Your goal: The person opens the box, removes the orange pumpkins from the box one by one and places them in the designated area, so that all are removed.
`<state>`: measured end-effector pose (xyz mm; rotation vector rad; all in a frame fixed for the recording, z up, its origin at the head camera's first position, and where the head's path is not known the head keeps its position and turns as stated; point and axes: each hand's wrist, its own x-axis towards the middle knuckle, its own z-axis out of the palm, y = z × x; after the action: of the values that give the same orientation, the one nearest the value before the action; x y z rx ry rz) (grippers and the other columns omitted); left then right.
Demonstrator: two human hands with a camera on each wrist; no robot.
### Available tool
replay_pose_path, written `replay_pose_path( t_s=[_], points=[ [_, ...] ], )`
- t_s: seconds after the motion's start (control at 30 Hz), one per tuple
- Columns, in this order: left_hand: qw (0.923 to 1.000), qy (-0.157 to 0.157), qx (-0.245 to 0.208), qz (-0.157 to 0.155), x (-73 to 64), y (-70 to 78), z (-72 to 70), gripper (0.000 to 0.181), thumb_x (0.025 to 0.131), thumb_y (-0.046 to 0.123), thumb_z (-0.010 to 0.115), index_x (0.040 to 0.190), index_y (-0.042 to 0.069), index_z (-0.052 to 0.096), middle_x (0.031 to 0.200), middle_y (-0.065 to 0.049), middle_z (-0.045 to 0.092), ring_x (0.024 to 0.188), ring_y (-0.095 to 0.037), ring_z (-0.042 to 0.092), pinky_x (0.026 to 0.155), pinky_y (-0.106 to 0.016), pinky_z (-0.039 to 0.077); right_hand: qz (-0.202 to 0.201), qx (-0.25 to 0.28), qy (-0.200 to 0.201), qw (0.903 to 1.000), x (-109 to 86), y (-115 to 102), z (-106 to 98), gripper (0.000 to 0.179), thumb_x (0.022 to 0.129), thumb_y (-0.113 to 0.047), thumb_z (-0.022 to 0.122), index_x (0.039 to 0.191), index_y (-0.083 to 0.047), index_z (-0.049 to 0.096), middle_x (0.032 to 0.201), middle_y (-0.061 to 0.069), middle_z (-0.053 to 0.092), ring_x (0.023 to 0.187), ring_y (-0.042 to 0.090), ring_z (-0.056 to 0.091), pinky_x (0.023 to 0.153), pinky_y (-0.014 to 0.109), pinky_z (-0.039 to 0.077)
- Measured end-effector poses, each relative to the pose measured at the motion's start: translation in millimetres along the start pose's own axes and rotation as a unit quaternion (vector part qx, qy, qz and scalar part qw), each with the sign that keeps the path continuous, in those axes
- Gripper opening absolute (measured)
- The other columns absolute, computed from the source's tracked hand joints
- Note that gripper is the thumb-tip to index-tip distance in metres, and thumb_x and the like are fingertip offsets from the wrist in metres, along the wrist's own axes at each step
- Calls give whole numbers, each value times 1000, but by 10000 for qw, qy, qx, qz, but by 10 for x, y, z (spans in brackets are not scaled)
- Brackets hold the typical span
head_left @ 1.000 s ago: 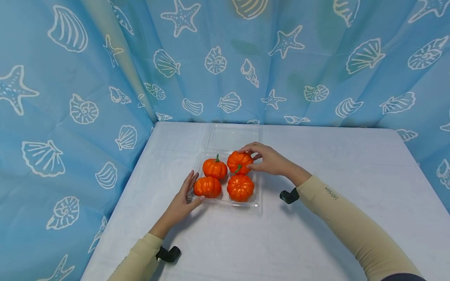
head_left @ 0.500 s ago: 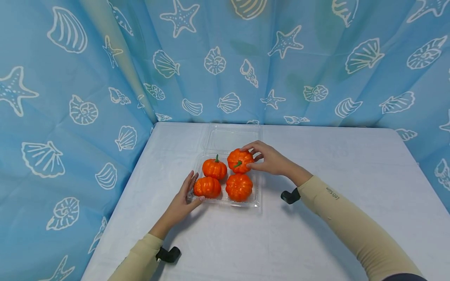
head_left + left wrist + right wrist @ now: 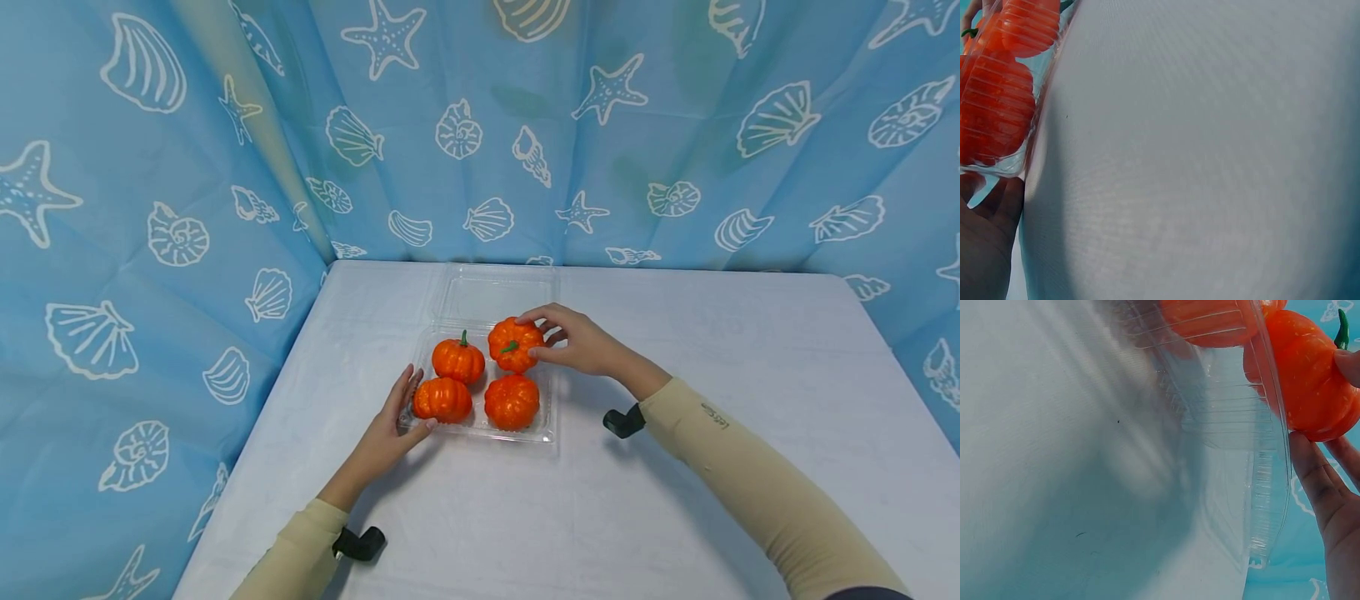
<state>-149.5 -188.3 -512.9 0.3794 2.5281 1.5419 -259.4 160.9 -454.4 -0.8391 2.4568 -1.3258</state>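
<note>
A hinged clear plastic container (image 3: 551,417) stands on the table with several small orange pumpkins in its base. My right hand (image 3: 577,340) holds the back right pumpkin (image 3: 513,333), thumb on the near side and fingers on the far side; its green stem tilts toward the front. In the right wrist view that pumpkin (image 3: 1310,381) shows above the container's rim. My left hand (image 3: 386,433) rests against the container's front left corner, thumb and fingers spread beside the front left pumpkin (image 3: 442,400). The back left pumpkin (image 3: 457,361) has its stem up; the front right pumpkin (image 3: 512,402) shows no stem.
The container's clear lid (image 3: 495,292) lies folded back toward the table's far edge. A white cloth covers the table (image 3: 675,333). A blue curtain (image 3: 525,125) with shells and starfish hangs behind and to the left.
The back right pumpkin has tilted in my right hand and shifted slightly back and right, its stem turning upward. The front right pumpkin has wobbled a little. My left hand has stayed put.
</note>
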Motion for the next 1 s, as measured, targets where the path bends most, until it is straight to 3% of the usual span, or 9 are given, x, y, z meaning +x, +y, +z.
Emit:
replay_pose_path(
  t_s=[0.37,1.0],
  points=[
    [10000,-13,-23,-24,0,4,4,94,95,29,72,165,17,10,167,-4,27,154,-28,23,118,-67,12,-36,57,183,9998,-37,54,-2,48,93,-17,77,136,-12,59,136,8,58,114,28,60,97,47,55],
    [10000,61,-9,-1,-2,-15,16,95,95,29,73,165,17,10,166,-3,28,154,-27,23,120,-65,12,269,110,327,9990,-149,102,-73,48,92,-26,78,135,-17,59,135,3,59,114,23,61,96,41,56]
  ],
)
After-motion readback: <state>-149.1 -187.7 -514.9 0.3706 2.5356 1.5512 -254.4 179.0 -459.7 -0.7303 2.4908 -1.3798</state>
